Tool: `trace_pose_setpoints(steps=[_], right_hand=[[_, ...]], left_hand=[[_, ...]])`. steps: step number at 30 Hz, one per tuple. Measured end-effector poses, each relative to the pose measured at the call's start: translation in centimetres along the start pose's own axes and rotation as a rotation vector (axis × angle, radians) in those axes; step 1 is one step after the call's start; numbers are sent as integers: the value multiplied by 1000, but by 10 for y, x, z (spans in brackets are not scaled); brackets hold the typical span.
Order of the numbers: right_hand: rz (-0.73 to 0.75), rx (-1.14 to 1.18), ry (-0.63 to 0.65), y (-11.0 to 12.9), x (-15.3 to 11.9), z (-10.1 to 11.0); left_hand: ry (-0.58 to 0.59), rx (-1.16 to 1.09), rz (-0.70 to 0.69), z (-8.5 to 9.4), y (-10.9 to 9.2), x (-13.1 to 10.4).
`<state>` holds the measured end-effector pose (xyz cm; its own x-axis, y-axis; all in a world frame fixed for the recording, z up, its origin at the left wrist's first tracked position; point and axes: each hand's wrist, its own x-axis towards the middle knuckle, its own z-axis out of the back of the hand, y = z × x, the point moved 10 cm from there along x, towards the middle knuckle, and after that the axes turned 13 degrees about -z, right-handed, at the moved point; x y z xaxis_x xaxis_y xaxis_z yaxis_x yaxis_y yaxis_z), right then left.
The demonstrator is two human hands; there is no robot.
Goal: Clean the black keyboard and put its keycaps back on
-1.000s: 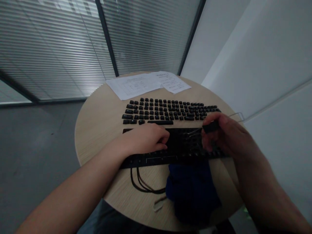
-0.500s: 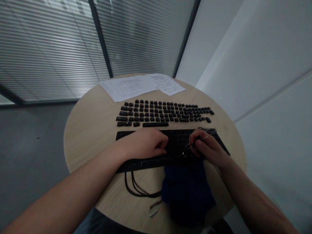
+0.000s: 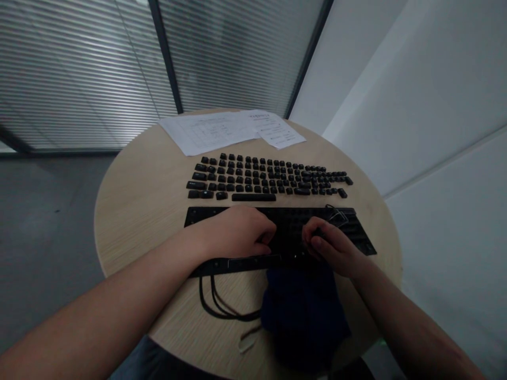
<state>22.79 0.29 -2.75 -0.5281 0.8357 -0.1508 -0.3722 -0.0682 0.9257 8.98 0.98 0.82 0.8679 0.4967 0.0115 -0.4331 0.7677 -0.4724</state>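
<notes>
A black keyboard base (image 3: 214, 265) lies across the round table, its keycaps off over much of it. My left hand (image 3: 245, 232) rests on its left-middle part with the fingers curled; whatever they hold, if anything, is hidden. Over the right part, my right hand (image 3: 327, 243) is closed in a pinch, and the thing between its fingers is too dark to make out. A thin wire tool (image 3: 337, 215) lies on the base just behind my right hand. Rows of loose black keycaps (image 3: 253, 174) are laid out behind the base, with a long space bar (image 3: 253, 197) in front.
Printed papers (image 3: 217, 132) lie at the far side of the wooden table (image 3: 130, 200). A dark blue cloth (image 3: 303, 316) sits at the near edge, beside a looped black cable (image 3: 222, 315). Walls and window blinds stand beyond.
The view has shifted slightly. My right hand has turned and moved a little left, and the wire ends that stuck out of its fingers no longer show. My left hand stays in place.
</notes>
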Motion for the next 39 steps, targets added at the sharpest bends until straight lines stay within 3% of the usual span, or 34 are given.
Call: trace_pose_setpoints(steps=[6, 12, 18, 24, 30, 35, 39], right_hand=[[214, -319, 1, 33, -9, -12], [448, -439, -22, 55, -20, -24], [389, -229, -100, 43, -17, -9], [289, 206, -294, 23, -24, 18], [401, -86, -299, 36, -29, 7], [567, -193, -282, 66, -36, -6], [601, -235, -289, 71, -37, -11]], left_hand=[[-12, -4, -2, -2, 3, 0], [-11, 0, 2, -2, 3, 1], [-19, -2, 2, -2, 4, 0], [-22, -13, -10, -2, 3, 0], [-95, -45, -43, 11, -9, -2], [-195, -81, -114, 20, -26, -4], [-212, -44, -114, 20, -29, -5]])
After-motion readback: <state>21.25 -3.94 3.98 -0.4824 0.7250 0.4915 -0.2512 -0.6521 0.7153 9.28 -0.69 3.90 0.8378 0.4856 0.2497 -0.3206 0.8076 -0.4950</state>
